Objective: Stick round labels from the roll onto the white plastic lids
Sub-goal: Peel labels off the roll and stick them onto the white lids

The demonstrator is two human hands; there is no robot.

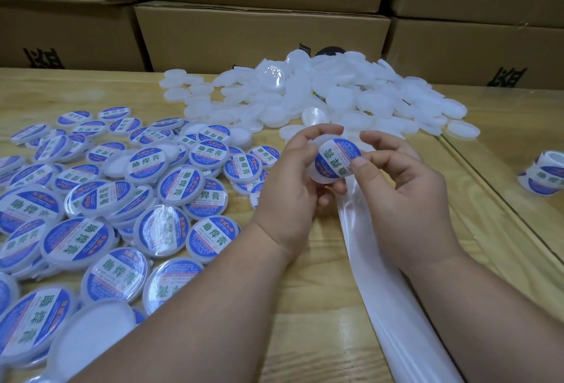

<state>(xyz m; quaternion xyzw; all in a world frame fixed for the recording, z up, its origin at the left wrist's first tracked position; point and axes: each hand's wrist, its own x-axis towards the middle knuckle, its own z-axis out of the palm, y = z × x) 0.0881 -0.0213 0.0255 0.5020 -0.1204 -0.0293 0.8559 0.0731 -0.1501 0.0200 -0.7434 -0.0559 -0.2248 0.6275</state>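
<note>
My left hand [294, 175] grips a white plastic lid [317, 173] above the table's middle. A round blue and white label [335, 159] lies on the lid's face. My right hand [406, 187] presses its thumb on the label's right edge, with the fingers curled over the lid's far side. The label roll [544, 176] stands at the right edge of the table. A glossy strip of empty backing paper [387, 297] trails from under my hands toward the near edge.
A heap of bare white lids [335, 92] fills the far middle of the wooden table [308, 291]. Several labelled lids [100, 217] spread over the left side. Stacked cardboard boxes [262, 34] wall off the back.
</note>
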